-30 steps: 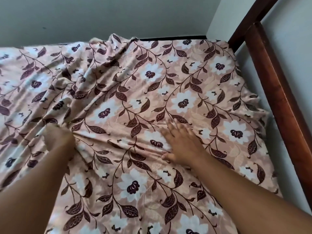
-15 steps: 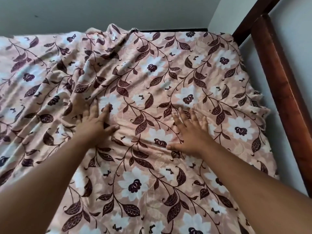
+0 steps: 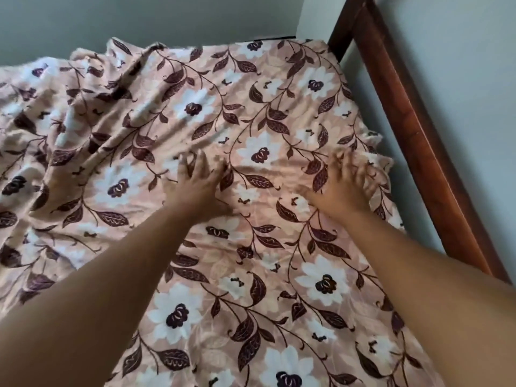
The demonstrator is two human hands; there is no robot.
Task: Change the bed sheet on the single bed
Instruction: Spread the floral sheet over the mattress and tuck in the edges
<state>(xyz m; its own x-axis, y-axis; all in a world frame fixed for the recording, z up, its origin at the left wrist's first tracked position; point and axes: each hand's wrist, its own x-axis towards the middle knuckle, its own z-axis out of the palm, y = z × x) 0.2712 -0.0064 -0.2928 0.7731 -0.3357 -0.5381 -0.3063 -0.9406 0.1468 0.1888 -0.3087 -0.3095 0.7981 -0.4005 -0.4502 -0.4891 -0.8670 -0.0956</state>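
Head view: left hand [image 3: 195, 185] and right hand [image 3: 344, 191] press bed sheet [image 3: 279, 261].

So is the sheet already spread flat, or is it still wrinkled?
Partly. The sheet lies smooth near the right hand and left hand, but is bunched in folds on the left.

Over the last second the left hand [image 3: 195, 185] has opened from a fist bunching the floral bed sheet [image 3: 259, 113] and slid flat toward the middle of the bed. The right hand [image 3: 342, 188] has swept from the centre out toward the sheet's right edge, beside the wooden bed rail [image 3: 413, 129]. The cloth between the hands now lies smoother.
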